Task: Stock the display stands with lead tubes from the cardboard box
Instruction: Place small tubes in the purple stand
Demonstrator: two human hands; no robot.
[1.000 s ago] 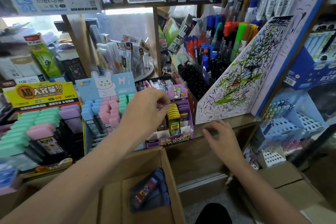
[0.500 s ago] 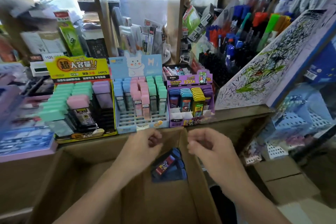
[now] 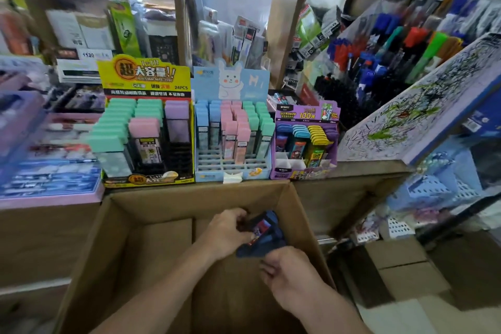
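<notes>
Both your hands are down inside the open brown cardboard box, towards its far right corner. Your left hand curls its fingers round the upper end of a dark blue bundle of lead tubes, which shows a red label and lies tilted close to the box's right wall. Your right hand sits just below it, fingers curled at the bundle's lower edge; whether it pinches the bundle or only touches it cannot be told.

Just behind the box, three stands sit side by side on the wooden desk. The purple cardboard display stand on the right holds upright tubes with dark blue, light blue, yellow and purple caps. The light blue display stand with a white rabbit in the middle holds blue, pink and green tubes in its rear rows. The yellow-topped display stand on the left holds wider cases with green, pink and lilac caps.
</notes>
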